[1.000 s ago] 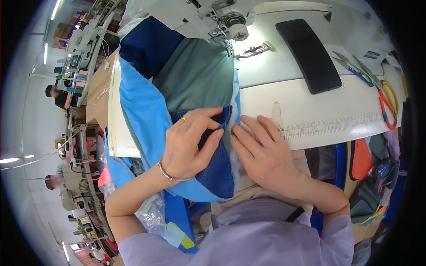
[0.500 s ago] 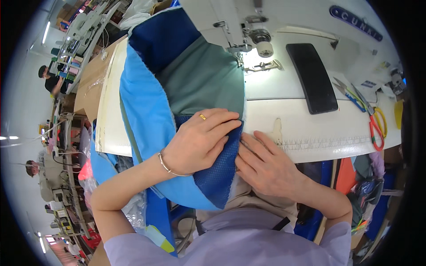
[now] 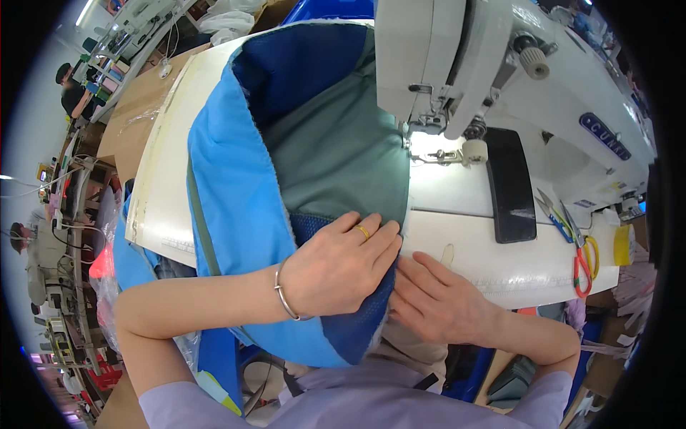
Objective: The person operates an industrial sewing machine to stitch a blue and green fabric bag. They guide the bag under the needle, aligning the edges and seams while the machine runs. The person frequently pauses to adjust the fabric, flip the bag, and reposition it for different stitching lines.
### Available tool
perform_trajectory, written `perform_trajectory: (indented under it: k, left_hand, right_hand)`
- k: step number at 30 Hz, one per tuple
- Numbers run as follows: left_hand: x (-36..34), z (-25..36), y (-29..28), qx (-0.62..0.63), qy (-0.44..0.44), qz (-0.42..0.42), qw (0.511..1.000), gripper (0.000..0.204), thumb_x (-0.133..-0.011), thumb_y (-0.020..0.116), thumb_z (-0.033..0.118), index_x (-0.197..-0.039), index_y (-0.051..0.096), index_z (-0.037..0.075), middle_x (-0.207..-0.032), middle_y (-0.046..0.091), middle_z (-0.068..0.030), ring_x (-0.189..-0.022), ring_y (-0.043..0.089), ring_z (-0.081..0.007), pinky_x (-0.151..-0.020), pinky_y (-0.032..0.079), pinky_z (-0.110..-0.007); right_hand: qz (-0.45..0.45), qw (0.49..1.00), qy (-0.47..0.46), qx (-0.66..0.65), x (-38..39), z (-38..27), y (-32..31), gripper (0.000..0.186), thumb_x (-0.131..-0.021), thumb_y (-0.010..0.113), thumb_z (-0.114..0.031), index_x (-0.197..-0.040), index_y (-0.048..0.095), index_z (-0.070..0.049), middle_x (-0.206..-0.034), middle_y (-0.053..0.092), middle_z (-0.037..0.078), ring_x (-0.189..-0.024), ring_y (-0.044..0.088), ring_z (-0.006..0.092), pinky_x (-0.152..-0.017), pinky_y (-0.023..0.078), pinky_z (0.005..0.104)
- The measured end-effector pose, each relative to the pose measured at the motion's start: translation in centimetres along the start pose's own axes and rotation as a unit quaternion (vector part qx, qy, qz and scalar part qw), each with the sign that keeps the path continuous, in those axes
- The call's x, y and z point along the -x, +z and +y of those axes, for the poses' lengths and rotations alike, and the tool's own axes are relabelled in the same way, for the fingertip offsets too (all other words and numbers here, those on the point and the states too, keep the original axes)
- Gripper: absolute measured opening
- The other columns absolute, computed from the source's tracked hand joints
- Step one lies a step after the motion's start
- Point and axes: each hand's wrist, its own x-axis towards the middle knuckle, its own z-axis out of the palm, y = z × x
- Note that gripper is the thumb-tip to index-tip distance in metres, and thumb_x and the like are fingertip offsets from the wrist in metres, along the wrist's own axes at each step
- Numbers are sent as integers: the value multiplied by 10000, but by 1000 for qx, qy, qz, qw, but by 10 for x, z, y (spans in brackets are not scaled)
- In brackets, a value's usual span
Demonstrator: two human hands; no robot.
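Note:
A sewn fabric piece in light blue, dark blue and grey-green lies on the white sewing table. Its grey-green panel runs up under the presser foot of a sewing machine. My left hand, with a ring and a bracelet, rests on the dark blue mesh part, its bent fingers gripping the right-hand edge. Just right of it, my right hand holds the same edge lower down, fingers close together; its thumb is hidden. The near end of the fabric hangs over the table's front.
A black phone lies right of the needle. Scissors with red and yellow handles and a yellow roll are farther right. Brown cardboard borders the table's left. Two people are at machines in the left background.
My view has shifted, so the machine head shows more fully and sits lower. Both hands keep to the fabric edge; my left fingers have bunched closer together there.

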Motion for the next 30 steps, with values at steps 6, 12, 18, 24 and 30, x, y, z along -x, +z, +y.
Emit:
perform_trajectory:
  k: [6, 12, 18, 24, 30]
  left_hand:
    - [-15, -26, 6, 11, 46, 27, 999, 365, -747, 664, 117, -1054, 670, -80, -1120, 654, -170, -987, 634, -273, -869, 515, -360]
    - [-35, -57, 4, 35, 42, -14, 998, 397, -771, 676, 68, -1156, 686, -27, -1219, 681, -132, -1086, 692, -279, -934, 564, -385]
    - [-51, -85, 6, 19, 62, 3, 998, 482, -747, 718, 57, -1226, 668, 58, -1214, 640, -108, -974, 684, -296, -841, 576, -405]
    - [-53, -107, 12, 24, 96, 18, 995, 492, -757, 738, 58, -1246, 683, 82, -1205, 643, -97, -1044, 665, -305, -879, 576, -415]
    - [-55, -121, 15, 36, 149, 47, 987, 399, -820, 707, 80, -1218, 689, 105, -1147, 647, -49, -1061, 660, -234, -901, 551, -361]
  right_hand:
    - [11, 1000, -18, -16, -5, 28, 2, 288, -842, 642, -193, -1025, 717, 15, -1156, 689, 179, -1173, 636, 347, -1040, 501, 481]
    - [29, 999, -14, -22, -15, 57, 3, 256, -799, 651, -167, -961, 707, 24, -1110, 664, 170, -1146, 625, 338, -1048, 495, 474]
    - [25, 999, 6, -21, -23, 76, 1, 239, -780, 671, -144, -935, 708, 34, -1098, 666, 175, -1147, 628, 327, -1072, 479, 481]
    - [46, 998, 32, -31, -23, 83, 8, 267, -827, 672, -133, -1017, 715, 49, -1152, 676, 175, -1213, 616, 322, -1114, 448, 485]
    - [35, 998, 38, -46, -21, 84, 6, 296, -844, 685, -132, -1074, 712, 52, -1210, 671, 176, -1253, 597, 321, -1121, 438, 493]
